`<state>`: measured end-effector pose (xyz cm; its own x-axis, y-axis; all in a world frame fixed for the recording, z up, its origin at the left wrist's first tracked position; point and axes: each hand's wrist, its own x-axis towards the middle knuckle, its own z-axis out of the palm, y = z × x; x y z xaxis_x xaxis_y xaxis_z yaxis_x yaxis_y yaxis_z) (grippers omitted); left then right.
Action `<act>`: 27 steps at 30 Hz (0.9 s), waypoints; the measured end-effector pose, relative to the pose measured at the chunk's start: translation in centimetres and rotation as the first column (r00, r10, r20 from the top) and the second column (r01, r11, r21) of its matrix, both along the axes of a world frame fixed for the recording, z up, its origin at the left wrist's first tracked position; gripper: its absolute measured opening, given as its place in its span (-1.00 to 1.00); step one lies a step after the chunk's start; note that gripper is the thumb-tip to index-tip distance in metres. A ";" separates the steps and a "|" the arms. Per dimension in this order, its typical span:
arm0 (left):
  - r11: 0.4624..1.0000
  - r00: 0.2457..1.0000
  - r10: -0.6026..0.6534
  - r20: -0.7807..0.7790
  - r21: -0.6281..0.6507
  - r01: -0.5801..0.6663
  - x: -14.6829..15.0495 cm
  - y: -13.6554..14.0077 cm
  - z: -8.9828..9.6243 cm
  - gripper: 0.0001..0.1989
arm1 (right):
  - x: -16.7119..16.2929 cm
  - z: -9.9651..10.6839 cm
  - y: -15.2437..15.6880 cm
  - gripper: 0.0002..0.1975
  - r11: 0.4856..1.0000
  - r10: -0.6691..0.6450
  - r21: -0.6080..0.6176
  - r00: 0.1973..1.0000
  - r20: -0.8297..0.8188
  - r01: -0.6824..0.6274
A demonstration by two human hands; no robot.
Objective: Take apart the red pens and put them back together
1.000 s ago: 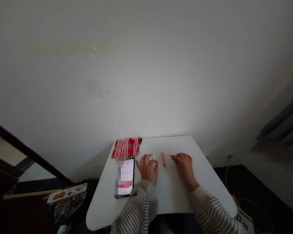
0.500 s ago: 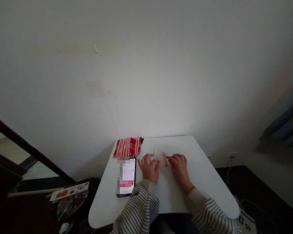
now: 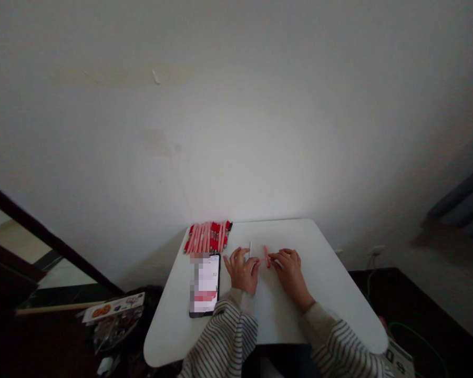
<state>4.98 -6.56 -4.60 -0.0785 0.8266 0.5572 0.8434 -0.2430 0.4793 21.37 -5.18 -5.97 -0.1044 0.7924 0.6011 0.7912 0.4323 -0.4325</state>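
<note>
Head view: slim pink cylinder (image 3: pixel 266 255)

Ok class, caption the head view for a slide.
Right hand at a pink pen barrel, left hand nearby, smartphone and row of pens alongside.

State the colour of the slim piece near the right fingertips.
The slim piece is pinkish red in the head view.

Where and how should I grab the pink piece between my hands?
Probably by the middle of the pink piece, pinched across its narrow width, coming from the right with your right hand. It is slim and straight, pointing lengthwise away from you, so its long sides face left and right. That hand is right beside it; whether it grips it, I can't tell.
</note>
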 end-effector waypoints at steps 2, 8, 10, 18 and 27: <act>1.000 1.000 0.006 -0.011 0.001 -0.006 0.0 0.0 0.1 -0.86 | 0.0 0.1 0.0 -0.83 1.000 0.016 -0.012 1.000 -0.012 -0.016; 1.000 1.000 -0.006 -0.024 -0.017 0.005 0.0 -0.1 0.3 -0.86 | 0.1 0.0 0.0 -0.83 0.999 0.032 -0.030 0.999 -0.008 -0.033; 1.000 1.000 -0.012 -0.027 -0.023 0.011 0.0 -0.1 0.2 -0.87 | 0.1 -0.1 0.1 -0.82 0.999 0.035 -0.032 0.999 -0.016 -0.035; 0.999 0.999 -0.026 -0.028 -0.037 0.025 0.0 -0.2 0.4 -0.89 | 0.1 0.3 -0.1 -0.83 0.998 0.042 -0.039 0.999 -0.032 -0.043; 0.999 0.998 -0.042 -0.044 -0.032 0.040 0.1 0.0 0.3 -0.92 | 0.1 0.5 -0.1 -0.83 0.998 0.054 -0.040 0.999 -0.003 -0.054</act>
